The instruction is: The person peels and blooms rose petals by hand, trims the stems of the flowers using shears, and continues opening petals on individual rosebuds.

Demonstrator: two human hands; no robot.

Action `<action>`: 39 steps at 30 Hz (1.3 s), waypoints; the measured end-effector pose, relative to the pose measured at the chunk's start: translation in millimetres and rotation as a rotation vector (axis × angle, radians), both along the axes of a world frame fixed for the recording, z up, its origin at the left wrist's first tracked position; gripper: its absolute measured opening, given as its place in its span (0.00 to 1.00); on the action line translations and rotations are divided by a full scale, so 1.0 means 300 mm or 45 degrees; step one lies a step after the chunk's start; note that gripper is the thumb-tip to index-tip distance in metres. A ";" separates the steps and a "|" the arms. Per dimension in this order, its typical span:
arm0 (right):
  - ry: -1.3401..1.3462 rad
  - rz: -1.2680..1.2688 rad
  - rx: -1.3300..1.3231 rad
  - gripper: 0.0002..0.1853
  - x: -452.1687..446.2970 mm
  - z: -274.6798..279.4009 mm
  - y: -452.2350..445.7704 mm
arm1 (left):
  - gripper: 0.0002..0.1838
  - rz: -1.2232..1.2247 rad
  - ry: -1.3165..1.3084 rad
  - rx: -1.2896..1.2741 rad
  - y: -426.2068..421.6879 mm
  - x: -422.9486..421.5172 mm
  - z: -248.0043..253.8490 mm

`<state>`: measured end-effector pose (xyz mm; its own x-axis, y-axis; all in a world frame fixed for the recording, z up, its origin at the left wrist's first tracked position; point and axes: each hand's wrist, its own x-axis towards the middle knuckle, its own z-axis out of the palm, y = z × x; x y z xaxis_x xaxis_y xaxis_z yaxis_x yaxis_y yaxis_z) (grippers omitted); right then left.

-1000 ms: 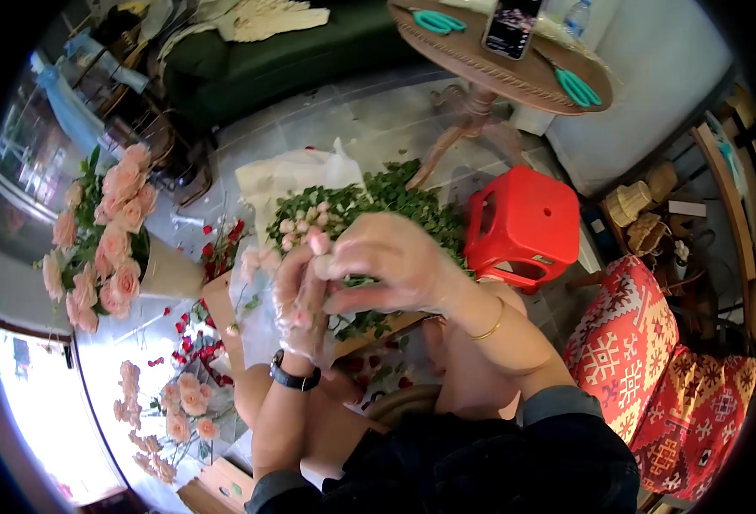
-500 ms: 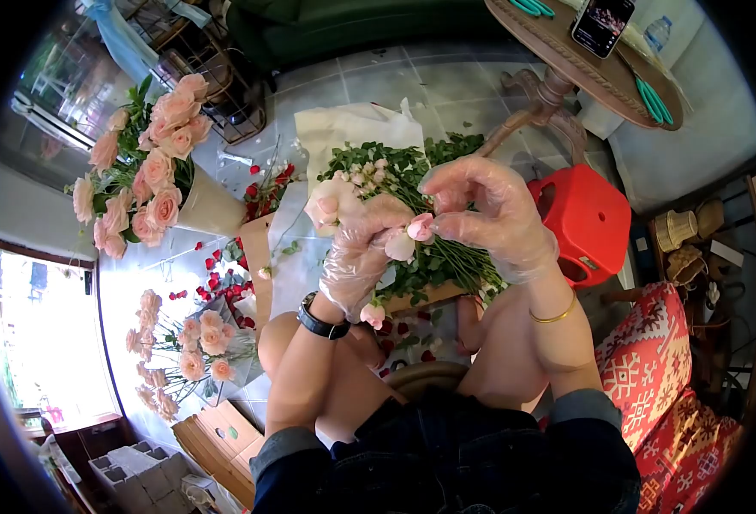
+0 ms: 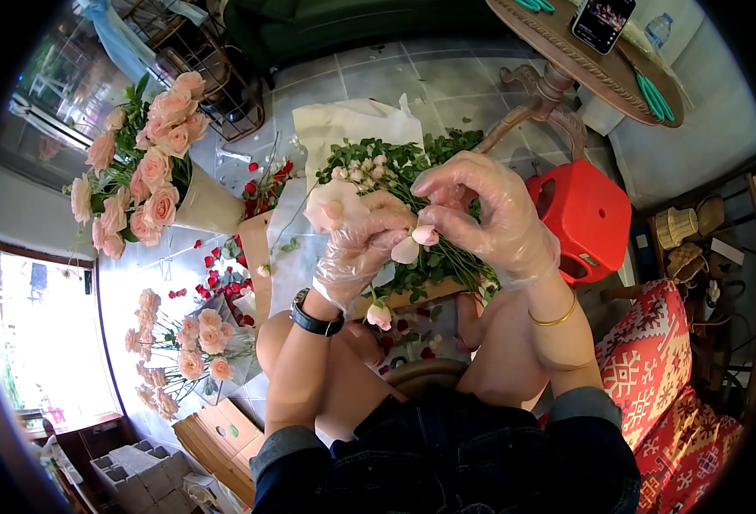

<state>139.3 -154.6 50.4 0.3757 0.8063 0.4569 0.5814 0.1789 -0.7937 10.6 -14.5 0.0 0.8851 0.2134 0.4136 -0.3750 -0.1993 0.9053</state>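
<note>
Both hands wear clear plastic gloves. My left hand (image 3: 356, 257) is closed around the stem of a rose spray with a small pink rosebud (image 3: 426, 235), a pale petal (image 3: 404, 251) beside it. A broad pale pink bloom (image 3: 333, 206) shows at the left of that hand, and another pink rosebud (image 3: 379, 316) hangs below it. Next to the small rosebud is my right hand (image 3: 499, 218), its thumb close to the bud and its curled fingers apart from the thumb. Beneath both hands lies a pile of leafy rose stems (image 3: 446, 270) with pale buds.
A vase (image 3: 211, 201) of peach roses (image 3: 157, 167) stands at left, with more cut roses (image 3: 202, 338) below. Red petals (image 3: 224, 265) litter the floor. A red stool (image 3: 590, 218) and a wooden table (image 3: 566, 56) with a phone (image 3: 602, 24) are at right.
My left hand has shifted slightly down and left, and the lower bud hangs a little farther right. The small rosebud has turned slightly; my right hand has moved only a little.
</note>
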 end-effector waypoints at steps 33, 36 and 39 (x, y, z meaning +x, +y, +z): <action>0.144 0.265 0.230 0.12 -0.004 0.007 0.006 | 0.07 -0.279 -0.077 -0.145 0.018 -0.006 -0.018; 0.043 0.207 0.181 0.10 -0.003 0.014 0.002 | 0.06 -0.294 -0.051 -0.139 0.014 -0.007 -0.004; 0.049 0.175 0.142 0.11 -0.006 0.010 0.000 | 0.05 -0.287 -0.012 -0.113 0.008 -0.013 0.015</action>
<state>137.5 -154.5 53.5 0.2846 0.7965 0.5334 0.5148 0.3424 -0.7860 6.7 -12.0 4.5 0.9108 0.0464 0.4103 -0.4093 -0.0295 0.9119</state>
